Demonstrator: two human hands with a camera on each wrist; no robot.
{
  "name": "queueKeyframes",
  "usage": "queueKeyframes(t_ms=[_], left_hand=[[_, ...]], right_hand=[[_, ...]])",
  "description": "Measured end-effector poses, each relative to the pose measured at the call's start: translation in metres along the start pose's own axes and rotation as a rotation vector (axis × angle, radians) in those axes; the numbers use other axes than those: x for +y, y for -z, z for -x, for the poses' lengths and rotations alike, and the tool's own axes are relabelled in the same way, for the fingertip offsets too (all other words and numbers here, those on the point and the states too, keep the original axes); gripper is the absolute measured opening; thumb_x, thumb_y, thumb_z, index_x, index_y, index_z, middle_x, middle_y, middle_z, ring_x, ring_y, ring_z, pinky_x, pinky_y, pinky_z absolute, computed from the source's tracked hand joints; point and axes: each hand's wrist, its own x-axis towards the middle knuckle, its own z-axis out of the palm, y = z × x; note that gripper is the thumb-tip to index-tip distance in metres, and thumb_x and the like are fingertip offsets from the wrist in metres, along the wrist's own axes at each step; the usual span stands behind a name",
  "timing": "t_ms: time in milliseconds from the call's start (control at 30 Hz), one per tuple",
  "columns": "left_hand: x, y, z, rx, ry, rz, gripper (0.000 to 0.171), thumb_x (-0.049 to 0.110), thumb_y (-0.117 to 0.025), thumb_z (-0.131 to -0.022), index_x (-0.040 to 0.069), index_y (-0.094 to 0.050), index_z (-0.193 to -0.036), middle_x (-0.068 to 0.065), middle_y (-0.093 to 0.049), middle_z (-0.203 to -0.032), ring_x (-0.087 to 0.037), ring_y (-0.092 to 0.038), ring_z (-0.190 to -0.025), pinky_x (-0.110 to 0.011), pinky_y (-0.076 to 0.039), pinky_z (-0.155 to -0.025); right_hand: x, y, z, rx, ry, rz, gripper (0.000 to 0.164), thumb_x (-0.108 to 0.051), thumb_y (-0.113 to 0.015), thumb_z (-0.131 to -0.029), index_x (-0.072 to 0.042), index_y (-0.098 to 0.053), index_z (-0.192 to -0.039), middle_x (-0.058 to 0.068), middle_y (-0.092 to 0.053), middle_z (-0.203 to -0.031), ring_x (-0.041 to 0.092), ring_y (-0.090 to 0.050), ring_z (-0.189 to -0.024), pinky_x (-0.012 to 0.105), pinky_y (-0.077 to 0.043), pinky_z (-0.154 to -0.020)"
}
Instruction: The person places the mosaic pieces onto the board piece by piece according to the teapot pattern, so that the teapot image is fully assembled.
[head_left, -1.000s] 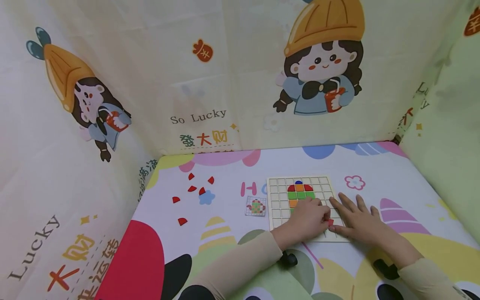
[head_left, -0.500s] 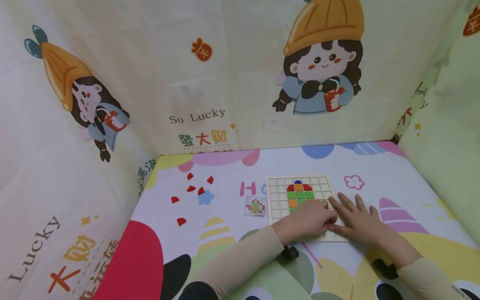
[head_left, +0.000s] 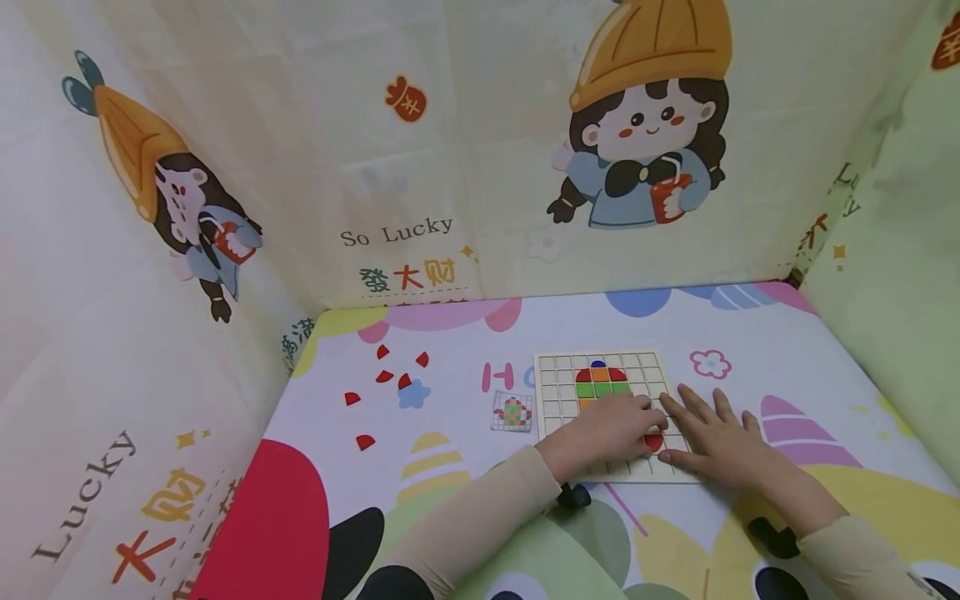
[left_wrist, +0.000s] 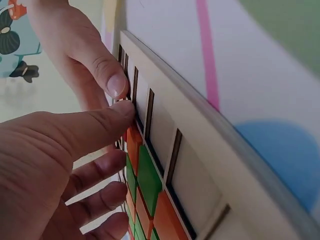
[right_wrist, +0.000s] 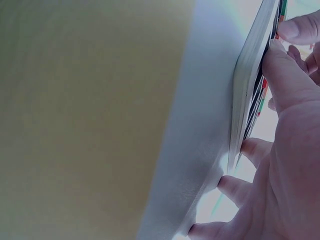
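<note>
A wooden grid board lies on the table, partly filled with red, orange, green and blue pieces. My left hand is over its lower middle and covers part of the pattern. In the left wrist view the left thumb touches the board near its front edge, while the other visible fingers hang loosely bent. Right beside this hand, a rounded red piece shows on the grid. My right hand rests with spread fingers over the board's right edge, its thumb close to the red piece.
A small printed pattern card lies left of the board. Farther left, several loose red quarter-round pieces are scattered on the patterned tablecloth. A printed cloth wall stands behind the table.
The left hand shifted slightly right over the red piece, then drew back left, leaving the red piece visible on the grid. The right hand has stayed in place.
</note>
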Motion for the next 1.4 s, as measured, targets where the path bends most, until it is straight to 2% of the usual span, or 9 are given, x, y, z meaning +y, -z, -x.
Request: queueKeyframes(t_ms=[100, 267, 367, 567, 767, 867, 1067, 1233, 1400], left_hand=[[-0.001, 0.000, 0.004, -0.014, 0.028, 0.057, 0.034, 0.041, -0.069, -0.098, 0.036, -0.064, -0.131, 0.016, -0.058, -0.117, -0.001, -0.052, -0.099, -0.014, -0.046, -0.088], [-0.004, 0.000, 0.012, -0.014, 0.054, 0.108, 0.023, 0.040, -0.069, -0.098, 0.032, -0.064, -0.120, 0.014, -0.052, -0.110, -0.001, -0.046, -0.095, -0.014, -0.044, -0.083], [-0.004, -0.001, 0.017, -0.008, 0.047, 0.094, 0.019, 0.039, -0.067, -0.100, 0.031, -0.065, -0.117, 0.014, -0.051, -0.107, -0.002, -0.046, -0.093, -0.014, -0.043, -0.084], [-0.003, -0.004, 0.029, 0.006, 0.031, 0.039, 0.024, 0.040, -0.065, -0.100, 0.031, -0.070, -0.122, 0.012, -0.052, -0.103, -0.004, -0.047, -0.092, -0.017, -0.043, -0.084], [0.000, -0.004, 0.044, -0.024, 0.018, -0.020, 0.032, 0.048, -0.063, -0.100, 0.029, -0.070, -0.125, 0.012, -0.058, -0.121, -0.006, -0.050, -0.106, -0.016, -0.046, -0.091], [-0.001, -0.003, 0.054, -0.024, 0.024, -0.025, 0.034, 0.049, -0.064, -0.099, 0.029, -0.070, -0.125, 0.012, -0.058, -0.125, -0.006, -0.049, -0.109, -0.016, -0.046, -0.090], [-0.010, -0.005, 0.075, -0.009, 0.036, -0.032, 0.030, 0.048, -0.067, -0.097, 0.028, -0.072, -0.120, 0.011, -0.058, -0.123, -0.007, -0.049, -0.107, -0.016, -0.047, -0.084], [-0.024, -0.007, 0.094, 0.007, 0.034, -0.030, 0.032, 0.047, -0.068, -0.097, 0.026, -0.073, -0.121, 0.008, -0.062, -0.121, -0.008, -0.053, -0.104, -0.016, -0.046, -0.088], [-0.037, -0.006, 0.115, 0.019, 0.072, -0.014, 0.032, 0.045, -0.070, -0.096, 0.023, -0.074, -0.119, 0.005, -0.064, -0.120, -0.011, -0.055, -0.104, -0.019, -0.048, -0.089]], right_hand=[[0.000, -0.001, -0.001, -0.002, -0.001, 0.012, 0.099, -0.072, -0.063, -0.088, -0.017, -0.029, -0.163, 0.026, -0.020, -0.167, 0.075, -0.013, -0.141, 0.092, -0.012, -0.097], [0.000, -0.001, -0.002, -0.010, -0.010, 0.018, 0.100, -0.073, -0.062, -0.087, -0.016, -0.029, -0.162, 0.026, -0.019, -0.167, 0.074, -0.012, -0.141, 0.092, -0.011, -0.098], [0.000, 0.000, -0.003, -0.016, -0.009, 0.013, 0.100, -0.072, -0.062, -0.088, -0.015, -0.028, -0.163, 0.026, -0.019, -0.167, 0.074, -0.011, -0.141, 0.092, -0.010, -0.098], [-0.001, 0.001, -0.003, -0.017, -0.001, 0.003, 0.100, -0.072, -0.062, -0.088, -0.015, -0.028, -0.163, 0.026, -0.019, -0.167, 0.074, -0.011, -0.141, 0.092, -0.011, -0.097], [0.001, -0.001, -0.003, -0.018, -0.007, 0.020, 0.101, -0.073, -0.062, -0.088, -0.014, -0.028, -0.162, 0.027, -0.020, -0.166, 0.075, -0.012, -0.140, 0.092, -0.012, -0.097], [0.002, -0.002, -0.003, -0.015, -0.006, 0.023, 0.101, -0.073, -0.061, -0.088, -0.015, -0.028, -0.162, 0.027, -0.020, -0.166, 0.075, -0.012, -0.140, 0.092, -0.012, -0.097], [0.003, -0.002, -0.004, -0.013, -0.002, 0.029, 0.100, -0.073, -0.062, -0.088, -0.014, -0.029, -0.162, 0.027, -0.021, -0.166, 0.075, -0.013, -0.140, 0.092, -0.013, -0.097], [0.002, -0.001, -0.003, -0.015, -0.004, 0.028, 0.100, -0.072, -0.062, -0.088, -0.014, -0.028, -0.162, 0.027, -0.020, -0.166, 0.075, -0.013, -0.140, 0.092, -0.013, -0.097], [0.003, -0.002, -0.003, -0.008, 0.008, 0.033, 0.100, -0.071, -0.062, -0.089, -0.014, -0.027, -0.163, 0.026, -0.020, -0.167, 0.075, -0.013, -0.140, 0.091, -0.014, -0.097]])
